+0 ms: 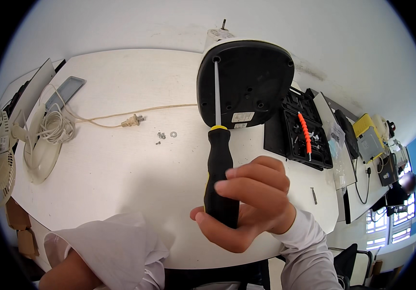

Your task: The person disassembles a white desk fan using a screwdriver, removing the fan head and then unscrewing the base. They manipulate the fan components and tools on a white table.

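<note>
My right hand (251, 203) is closed around the black and yellow handle of a screwdriver (217, 166). Its long shaft reaches up to a recessed hole near the top left of a black oval base (241, 84), raised with its underside toward me; white parts show behind it. Small screws (161, 136) and a washer (173, 134) lie on the white table (96, 183). At the lower left only my forearm and white sleeve show; my left hand is out of view.
An open black tool case (297, 147) holds an orange flexible shaft (305, 136). At left are a white fan (0, 150), coiled cable (58, 124), plug (135, 121) and grey tray (65, 91). Yellow-grey equipment (367, 135) is at right, near another person (396, 195).
</note>
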Tool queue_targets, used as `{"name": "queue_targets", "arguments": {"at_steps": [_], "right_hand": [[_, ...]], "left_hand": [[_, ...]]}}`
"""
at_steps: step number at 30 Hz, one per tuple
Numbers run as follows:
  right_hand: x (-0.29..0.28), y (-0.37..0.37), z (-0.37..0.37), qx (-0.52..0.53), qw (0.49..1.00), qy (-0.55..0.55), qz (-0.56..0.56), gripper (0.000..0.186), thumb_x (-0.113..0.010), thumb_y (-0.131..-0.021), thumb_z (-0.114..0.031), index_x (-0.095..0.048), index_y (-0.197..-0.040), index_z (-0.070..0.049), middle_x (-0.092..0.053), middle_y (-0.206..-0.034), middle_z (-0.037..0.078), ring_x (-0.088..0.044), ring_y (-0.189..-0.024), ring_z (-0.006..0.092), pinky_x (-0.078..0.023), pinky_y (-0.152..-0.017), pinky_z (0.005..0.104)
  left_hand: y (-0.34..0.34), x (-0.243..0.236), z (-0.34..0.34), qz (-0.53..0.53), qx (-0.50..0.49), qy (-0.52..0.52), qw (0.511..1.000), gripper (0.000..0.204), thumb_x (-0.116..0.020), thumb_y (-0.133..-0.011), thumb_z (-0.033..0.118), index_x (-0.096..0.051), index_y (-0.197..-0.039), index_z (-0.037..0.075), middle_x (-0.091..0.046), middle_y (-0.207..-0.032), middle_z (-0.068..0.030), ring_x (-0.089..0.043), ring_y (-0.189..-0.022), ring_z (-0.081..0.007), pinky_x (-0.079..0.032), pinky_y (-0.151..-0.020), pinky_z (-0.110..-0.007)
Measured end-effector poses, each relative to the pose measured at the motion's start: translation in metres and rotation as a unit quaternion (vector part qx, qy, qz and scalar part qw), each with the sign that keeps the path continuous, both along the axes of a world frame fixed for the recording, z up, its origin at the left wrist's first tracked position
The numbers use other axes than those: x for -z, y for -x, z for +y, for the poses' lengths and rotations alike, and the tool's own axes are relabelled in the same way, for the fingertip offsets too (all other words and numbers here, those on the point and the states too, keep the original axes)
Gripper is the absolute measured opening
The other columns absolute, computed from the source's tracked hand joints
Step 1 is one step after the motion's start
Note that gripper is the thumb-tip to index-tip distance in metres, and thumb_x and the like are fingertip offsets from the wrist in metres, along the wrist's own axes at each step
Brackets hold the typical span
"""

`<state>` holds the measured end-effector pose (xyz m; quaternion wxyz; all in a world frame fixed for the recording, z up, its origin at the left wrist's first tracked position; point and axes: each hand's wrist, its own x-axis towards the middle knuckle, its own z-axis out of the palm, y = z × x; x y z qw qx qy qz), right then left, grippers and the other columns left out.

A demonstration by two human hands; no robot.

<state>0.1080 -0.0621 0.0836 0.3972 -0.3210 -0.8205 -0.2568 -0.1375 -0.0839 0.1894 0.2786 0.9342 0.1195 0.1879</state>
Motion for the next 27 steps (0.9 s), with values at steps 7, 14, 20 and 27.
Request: {"name": "queue_targets", "arguments": {"at_steps": [7,14,20,27], "right_hand": [[0.002,-0.011,-0.004,-0.014,0.999,0.001,-0.044,0.053,-0.077,-0.069,-0.01,-0.05,-0.108,-0.033,-0.062,-0.113,-0.004,-0.06,-0.103,0.0216,-0.048,-0.073,0.0284],[0.008,-0.015,-0.006,0.016,0.998,0.023,-0.062,0.051,-0.08,-0.067,-0.019,-0.048,-0.097,-0.044,-0.059,-0.1,-0.002,-0.06,-0.097,0.0203,-0.043,-0.08,0.0339],[0.0,-0.012,-0.006,0.026,0.998,-0.024,-0.051,0.047,-0.081,-0.069,-0.013,-0.051,-0.095,-0.039,-0.053,-0.101,-0.002,-0.057,-0.093,0.0204,-0.048,-0.063,0.0268],[-0.007,-0.005,-0.004,-0.025,0.999,0.012,-0.035,0.04,-0.074,-0.069,-0.002,-0.054,-0.096,-0.024,-0.062,-0.101,0.001,-0.063,-0.092,0.0239,-0.056,-0.058,0.0237]], "left_hand": [[-0.028,-0.019,-0.009,0.048,-0.23,0.415,0.879,0.048,-0.07,-0.065,-0.004,-0.057,-0.111,-0.005,-0.066,-0.1,-0.012,-0.064,-0.092,-0.0166,-0.052,-0.078,-0.024],[-0.035,-0.011,-0.01,0.056,-0.221,0.414,0.881,0.046,-0.07,-0.066,-0.003,-0.058,-0.111,-0.004,-0.066,-0.1,-0.0121,-0.064,-0.091,-0.0168,-0.052,-0.078,-0.024],[-0.028,-0.015,-0.012,0.054,-0.224,0.413,0.881,0.045,-0.07,-0.067,-0.001,-0.058,-0.111,-0.004,-0.066,-0.1,-0.0121,-0.064,-0.09,-0.0169,-0.052,-0.077,-0.025],[-0.018,-0.019,-0.024,0.062,-0.243,0.406,0.879,0.044,-0.07,-0.068,0.0,-0.059,-0.11,-0.003,-0.066,-0.1,-0.0121,-0.064,-0.089,-0.017,-0.052,-0.077,-0.025]]}}
